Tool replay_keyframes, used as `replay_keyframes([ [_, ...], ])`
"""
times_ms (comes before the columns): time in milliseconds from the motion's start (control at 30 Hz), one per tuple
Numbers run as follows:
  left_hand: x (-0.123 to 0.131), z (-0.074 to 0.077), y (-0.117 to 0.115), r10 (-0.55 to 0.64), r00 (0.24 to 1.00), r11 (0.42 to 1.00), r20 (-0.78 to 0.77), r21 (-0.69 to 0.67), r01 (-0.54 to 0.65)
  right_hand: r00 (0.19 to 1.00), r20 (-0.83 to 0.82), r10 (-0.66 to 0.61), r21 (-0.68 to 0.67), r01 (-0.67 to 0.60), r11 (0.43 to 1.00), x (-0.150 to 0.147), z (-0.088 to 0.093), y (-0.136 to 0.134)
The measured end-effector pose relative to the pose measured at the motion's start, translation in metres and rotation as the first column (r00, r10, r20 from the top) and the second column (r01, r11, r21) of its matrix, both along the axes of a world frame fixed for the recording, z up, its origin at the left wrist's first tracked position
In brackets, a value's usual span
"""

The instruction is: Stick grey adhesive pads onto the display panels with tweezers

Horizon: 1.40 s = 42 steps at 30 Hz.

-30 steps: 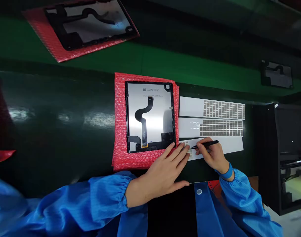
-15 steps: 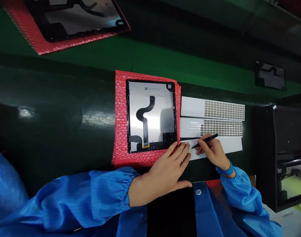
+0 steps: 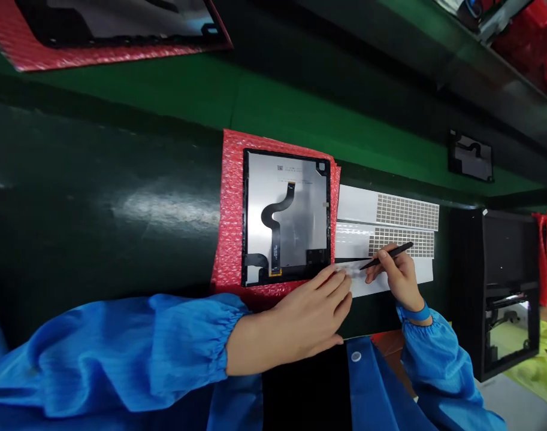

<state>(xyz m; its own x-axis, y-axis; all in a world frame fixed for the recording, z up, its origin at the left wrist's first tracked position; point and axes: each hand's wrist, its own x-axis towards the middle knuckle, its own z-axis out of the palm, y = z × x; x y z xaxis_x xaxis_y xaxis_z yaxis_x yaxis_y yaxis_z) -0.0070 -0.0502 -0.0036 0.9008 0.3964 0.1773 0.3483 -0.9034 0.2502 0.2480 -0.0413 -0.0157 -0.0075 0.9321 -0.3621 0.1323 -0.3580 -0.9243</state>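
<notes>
My left hand lies with fingers stretched out and thumb apart, its fingertips at the left end of the lowest white label strip, beside the lower right corner of a display panel. My right hand grips slim black tweezers, their pointed tip down at that strip near my left fingertips. What lies right under the tip is too blurred to make out. The panel has a black frame, a silvery back and a curved black flex cable. It rests on red bubble wrap.
Two more label strips, an upper one and a middle one, carry grids of small labels. Another panel lies on red wrap at upper left, and a smaller-looking one at right. A black box-like frame stands at the right.
The view has shifted, so the panel and strips sit slightly farther right and lower. My left fingers are drawn a little closer together; my right hand keeps its grip near the strip.
</notes>
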Motion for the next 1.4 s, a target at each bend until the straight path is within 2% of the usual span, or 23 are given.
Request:
replay_keyframes([
  [100,-0.02,0.023,0.013,0.034,0.999,0.999,0.027,-0.015,-0.034,1.0,-0.004,-0.031,0.09,0.031,0.995,-0.017,0.014,0.019],
  [167,-0.033,0.029,0.023,0.109,0.994,0.994,-0.026,-0.011,-0.109,0.999,-0.005,-0.034,0.15,0.034,0.988,-0.038,0.023,0.038],
  [233,-0.044,0.022,0.034,0.219,0.966,0.976,-0.134,0.031,-0.217,1.0,-0.006,-0.016,0.206,0.017,0.978,-0.065,0.029,0.06],
  [333,-0.055,-0.003,0.049,0.371,0.901,0.926,-0.225,0.016,-0.377,0.999,-0.013,0.051,0.254,-0.046,0.966,-0.113,0.03,0.092],
  [433,-0.061,-0.023,0.057,0.439,0.883,0.884,-0.165,-0.093,-0.457,0.99,-0.029,0.139,0.234,-0.128,0.964,-0.154,0.022,0.116],
  [533,-0.065,-0.029,0.059,0.458,0.882,0.87,-0.114,-0.148,-0.471,0.979,-0.017,0.204,0.198,-0.197,0.96,-0.176,0.008,0.129],
  [733,-0.072,-0.031,0.064,0.451,0.892,0.859,-0.036,-0.253,-0.444,0.973,0.052,0.223,0.158,-0.229,0.96,-0.181,-0.01,0.138],
  [867,-0.072,-0.035,0.064,0.447,0.894,0.854,-0.029,-0.283,-0.437,0.98,0.067,0.186,0.125,-0.193,0.973,-0.18,-0.01,0.139],
  [1133,-0.073,-0.039,0.065,0.436,0.9,0.865,0.0,-0.275,-0.419,0.98,0.057,0.19,0.119,-0.195,0.973,-0.182,-0.011,0.139],
  [1400,-0.078,-0.029,0.071,0.409,0.91,0.873,-0.061,-0.262,-0.41,0.975,0.067,0.212,0.131,-0.219,0.967,-0.182,-0.01,0.14],
])
